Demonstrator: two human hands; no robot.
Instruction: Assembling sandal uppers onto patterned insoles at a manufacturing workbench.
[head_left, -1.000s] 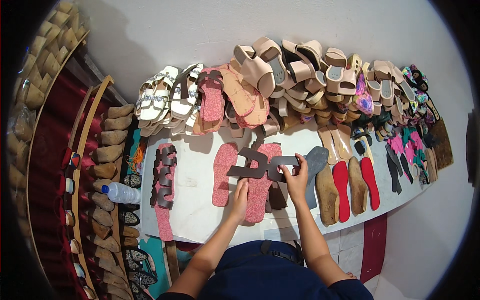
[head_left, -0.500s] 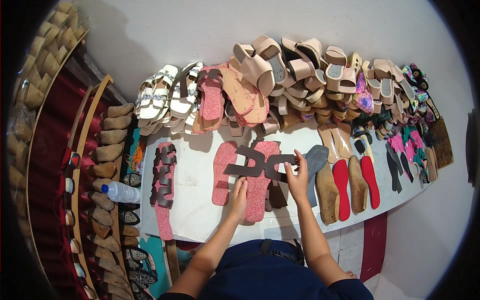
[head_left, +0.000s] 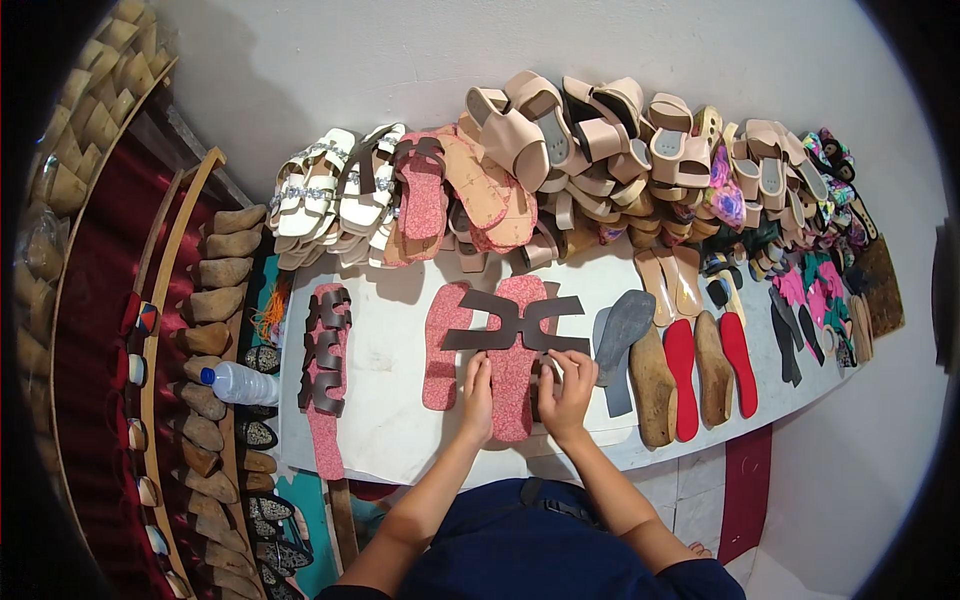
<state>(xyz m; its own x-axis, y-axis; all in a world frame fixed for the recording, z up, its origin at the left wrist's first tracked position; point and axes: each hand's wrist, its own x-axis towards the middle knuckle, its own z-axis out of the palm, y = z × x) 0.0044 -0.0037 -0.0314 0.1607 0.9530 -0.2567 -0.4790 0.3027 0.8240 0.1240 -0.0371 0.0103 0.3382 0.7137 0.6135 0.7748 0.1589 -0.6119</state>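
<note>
We had both hands on the white bench (head_left: 400,420), at about six o'clock of the picture's middle. Our left hand (head_left: 477,392) lay with its fingers pressed flat along the left edge of a pink glitter insole (head_left: 517,385), its grip open and holding nothing. Our right hand (head_left: 567,392) met the insole's right edge, fingers curled at a dark piece just beside it; we could not tell whether that grip had closed on anything.

Across the upper part of the insole lay a dark brown cut-out strap piece (head_left: 515,325), flat, its arms reaching left over a second pink insole (head_left: 442,345) at nine o'clock of the first. We judged the step in hand to be lining the strap up on the insole. The next move, as we judged it, called for holding the insole steady with the left hand while the right squared the strap over it.

We counted two pink insoles by the hands and one strap on them. At nine o'clock, well apart, lay another pink sole with brown straps stacked on it (head_left: 326,375). At three o'clock lay one grey sole (head_left: 622,335), two tan wooden lasts (head_left: 652,385) and two red insoles (head_left: 682,375). One plastic bottle (head_left: 240,383) lay off the bench's left end. The sandals heaped at twelve o'clock (head_left: 600,150) were too many to count
</note>
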